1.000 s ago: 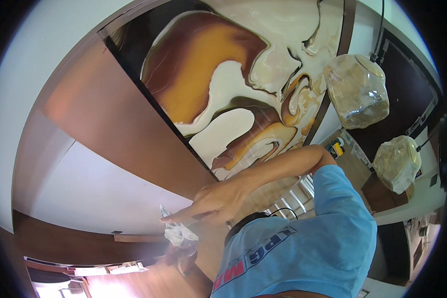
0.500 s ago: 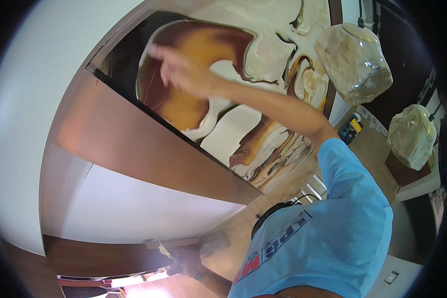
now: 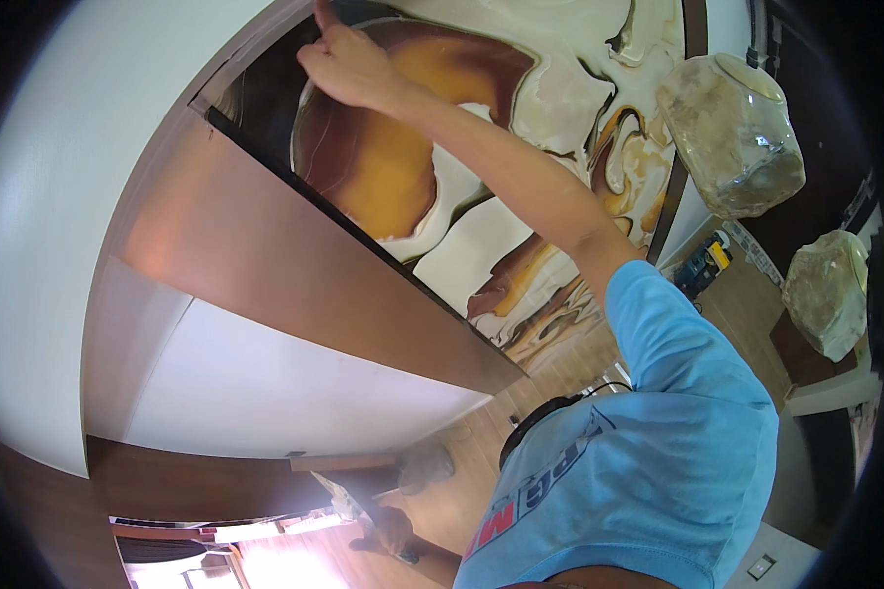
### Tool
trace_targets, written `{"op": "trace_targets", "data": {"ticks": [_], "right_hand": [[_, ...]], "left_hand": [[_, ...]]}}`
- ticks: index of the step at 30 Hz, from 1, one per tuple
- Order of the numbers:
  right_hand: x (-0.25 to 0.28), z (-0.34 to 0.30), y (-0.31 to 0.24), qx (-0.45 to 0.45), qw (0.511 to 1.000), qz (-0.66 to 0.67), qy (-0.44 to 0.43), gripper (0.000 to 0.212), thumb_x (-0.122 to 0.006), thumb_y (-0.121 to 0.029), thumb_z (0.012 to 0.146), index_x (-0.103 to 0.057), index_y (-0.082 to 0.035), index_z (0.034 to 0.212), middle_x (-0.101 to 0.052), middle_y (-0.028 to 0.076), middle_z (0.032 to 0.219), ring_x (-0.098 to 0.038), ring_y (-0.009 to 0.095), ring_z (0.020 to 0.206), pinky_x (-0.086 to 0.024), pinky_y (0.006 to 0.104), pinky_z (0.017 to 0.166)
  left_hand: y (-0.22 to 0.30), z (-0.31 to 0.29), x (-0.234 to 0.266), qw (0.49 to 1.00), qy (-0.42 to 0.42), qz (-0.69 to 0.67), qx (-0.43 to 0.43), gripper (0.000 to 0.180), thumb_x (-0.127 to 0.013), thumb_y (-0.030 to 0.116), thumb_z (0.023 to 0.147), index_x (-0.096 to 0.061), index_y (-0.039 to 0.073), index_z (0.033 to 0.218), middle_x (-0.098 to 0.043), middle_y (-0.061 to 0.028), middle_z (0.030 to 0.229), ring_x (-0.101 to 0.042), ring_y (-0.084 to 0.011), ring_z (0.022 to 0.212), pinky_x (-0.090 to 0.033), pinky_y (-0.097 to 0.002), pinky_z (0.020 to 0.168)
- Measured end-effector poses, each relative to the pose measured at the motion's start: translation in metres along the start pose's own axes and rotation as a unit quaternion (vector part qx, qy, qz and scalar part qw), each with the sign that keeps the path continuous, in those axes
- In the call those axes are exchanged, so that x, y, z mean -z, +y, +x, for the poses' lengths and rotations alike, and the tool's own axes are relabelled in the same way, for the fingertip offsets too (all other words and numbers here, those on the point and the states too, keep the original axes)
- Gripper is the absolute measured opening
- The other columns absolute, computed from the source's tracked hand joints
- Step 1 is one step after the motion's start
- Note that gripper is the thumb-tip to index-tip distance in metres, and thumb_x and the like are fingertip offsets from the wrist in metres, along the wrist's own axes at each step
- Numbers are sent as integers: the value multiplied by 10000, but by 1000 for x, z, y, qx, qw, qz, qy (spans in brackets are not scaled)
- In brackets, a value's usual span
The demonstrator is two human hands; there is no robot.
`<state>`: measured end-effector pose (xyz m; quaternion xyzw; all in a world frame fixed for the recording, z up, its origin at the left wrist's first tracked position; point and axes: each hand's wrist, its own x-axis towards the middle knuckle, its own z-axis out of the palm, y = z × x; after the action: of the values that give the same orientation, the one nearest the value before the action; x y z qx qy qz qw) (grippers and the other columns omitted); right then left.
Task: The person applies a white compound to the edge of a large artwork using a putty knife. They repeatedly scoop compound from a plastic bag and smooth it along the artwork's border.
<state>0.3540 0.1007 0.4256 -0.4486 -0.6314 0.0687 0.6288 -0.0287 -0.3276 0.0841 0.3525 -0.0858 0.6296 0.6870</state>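
Right hand [image 3: 349, 67] raised far left, fingers curled, index tip on marbled panel [image 3: 521, 128] by its upper edge. Left hand [image 3: 393, 530] low, grip indiscernible. Risk: overreach; fingertip may slip off glossy panel.

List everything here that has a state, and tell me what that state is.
Right hand: raised, finger on the marbled panel.
Left hand: low, seems to hold a crumpled cloth.
Two glass lamps: hanging, unlit.
Blue sleeve: short, arm bare.
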Motion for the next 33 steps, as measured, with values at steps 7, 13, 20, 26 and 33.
{"op": "trace_targets", "data": {"ticks": [7, 13, 20, 26, 33], "right_hand": [[-20, -26, -42, 41, 997, 1, -66, 961, -510, -305, 887, -40, 28, 1656, -731, 307, 964, -710, 480, 981, -546, 542, 976], [-33, -30, -51, 96, 985, 32, -142, 748, -492, -298, 941, -334, -68, 1635, -733, 204, 926, -703, 353, 877, -559, 418, 894], [-22, -97, -53, 116, 839, 369, -382, 494, -509, -196, 974, -622, -27, 1425, -704, 77, 1135, -624, 190, 1042, -508, 342, 916], [-7, -207, -57, 194, 719, 345, -570, 630, -466, -517, 1000, -678, -64, 1383, -454, 177, 1561, -427, 322, 1423, -308, 483, 1182], [10, -246, -52, 106, 658, 353, -656, 792, -438, -700, 951, -675, -103, 1414, -233, 218, 1707, -158, 393, 1600, -141, 588, 1267]], "left_hand": [[5, 2, 13, 993, -92, 43, 66, 785, -630, 496, 1038, -371, -28, 1562, -563, -60, 572, -529, -111, 394, -478, -232, 353], [6, -19, 37, 997, -46, 63, 26, 703, -622, 537, 1029, -473, 20, 1482, -564, -60, 570, -541, -120, 414, -437, -244, 341], [10, -23, 52, 996, 64, 10, 60, 637, -780, 413, 936, -527, -18, 1332, -630, -141, 701, -578, -205, 447, -451, -311, 332], [16, 37, 2, 956, 26, 15, 291, 735, -813, 299, 933, -456, -135, 1408, -681, -175, 808, -681, -170, 592, -550, -289, 536], [2, 102, -35, 931, -43, 44, 360, 788, -823, 363, 915, -472, -173, 1373, -672, -156, 773, -642, -152, 538, -488, -259, 462]]}}
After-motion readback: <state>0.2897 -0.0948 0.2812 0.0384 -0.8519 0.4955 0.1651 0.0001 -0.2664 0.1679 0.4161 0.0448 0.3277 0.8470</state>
